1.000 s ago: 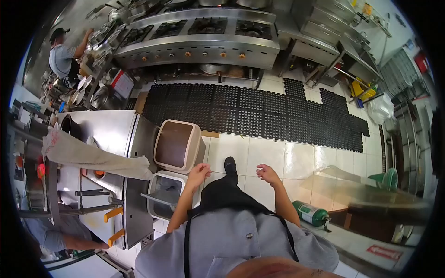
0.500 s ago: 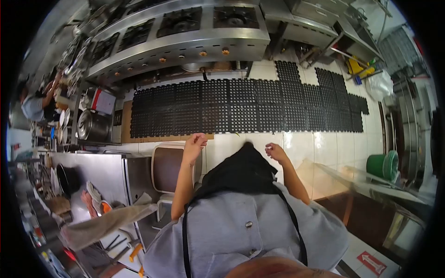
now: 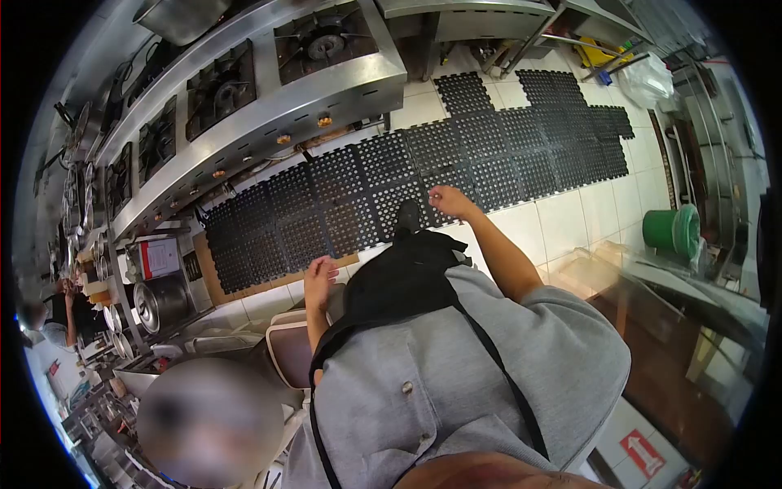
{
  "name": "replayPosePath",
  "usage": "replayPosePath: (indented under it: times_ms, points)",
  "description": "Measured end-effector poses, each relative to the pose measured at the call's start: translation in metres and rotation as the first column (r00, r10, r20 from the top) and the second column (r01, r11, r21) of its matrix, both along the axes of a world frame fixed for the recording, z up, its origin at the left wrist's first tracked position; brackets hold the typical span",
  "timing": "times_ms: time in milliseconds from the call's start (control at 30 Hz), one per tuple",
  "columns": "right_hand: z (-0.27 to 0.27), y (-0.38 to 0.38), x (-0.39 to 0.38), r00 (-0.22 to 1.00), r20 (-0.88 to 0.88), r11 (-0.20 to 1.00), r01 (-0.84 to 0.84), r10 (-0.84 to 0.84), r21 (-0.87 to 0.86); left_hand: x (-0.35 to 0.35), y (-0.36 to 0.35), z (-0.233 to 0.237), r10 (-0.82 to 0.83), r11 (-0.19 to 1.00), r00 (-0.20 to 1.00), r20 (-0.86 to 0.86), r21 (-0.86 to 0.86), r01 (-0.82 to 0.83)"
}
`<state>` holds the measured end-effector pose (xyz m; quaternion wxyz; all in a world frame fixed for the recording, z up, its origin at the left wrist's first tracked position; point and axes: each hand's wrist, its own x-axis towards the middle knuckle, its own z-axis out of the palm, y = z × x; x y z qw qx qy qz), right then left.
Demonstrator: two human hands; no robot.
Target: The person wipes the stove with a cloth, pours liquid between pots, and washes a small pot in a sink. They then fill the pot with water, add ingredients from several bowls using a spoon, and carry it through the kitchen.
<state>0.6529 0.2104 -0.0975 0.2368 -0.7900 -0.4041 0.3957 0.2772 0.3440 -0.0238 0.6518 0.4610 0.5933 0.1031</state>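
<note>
My left hand (image 3: 319, 281) is in front of my black apron (image 3: 399, 281), on its left side, with fingers loosely apart and nothing in it. My right hand (image 3: 450, 202) is stretched forward over the black perforated floor mat (image 3: 481, 147), its fingers curled in; nothing can be made out between them. One dark shoe (image 3: 408, 215) shows on the mat between my hands. Neither hand touches the steel stove (image 3: 269, 122) ahead.
A stock pot (image 3: 161, 305) stands at left, near a brown-and-white chair (image 3: 290, 350). A blurred person (image 3: 210, 422) is close at lower left; another person (image 3: 59, 322) is farther off. A green bucket (image 3: 672, 230) stands at right.
The view has turned and moved nearer the stove. My right hand has moved forward over the mat, and a foot has stepped onto it. A blurred person has appeared at lower left.
</note>
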Motion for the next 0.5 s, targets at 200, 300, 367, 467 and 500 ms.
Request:
replayPosePath:
  times_ms: [200,300,367,467,500]
  points:
    - [0.025,0.057,0.066,0.999,-0.034,1.000,0.024,-0.024,-0.001,0.020,0.029,-0.018,0.023,0.997,0.994,-0.105,0.080,-0.015]
    - [-0.010,0.052,0.083,0.981,-0.129,0.988,0.149,-0.144,0.034,0.021,0.024,-0.052,0.045,0.999,0.994,-0.097,0.023,-0.042]
    - [-0.019,0.045,0.086,0.986,-0.104,0.991,0.134,-0.132,0.005,-0.027,0.004,-0.159,-0.153,0.940,0.972,-0.176,0.277,0.199]
    - [-0.061,0.025,0.085,0.978,-0.161,0.988,0.143,-0.132,0.059,-0.049,-0.026,-0.174,-0.372,0.758,0.724,-0.580,0.260,0.598]
    - [-0.056,0.019,0.082,0.937,-0.293,0.979,0.206,-0.193,0.015,-0.052,-0.034,-0.170,-0.446,0.790,0.684,-0.577,0.106,0.605]
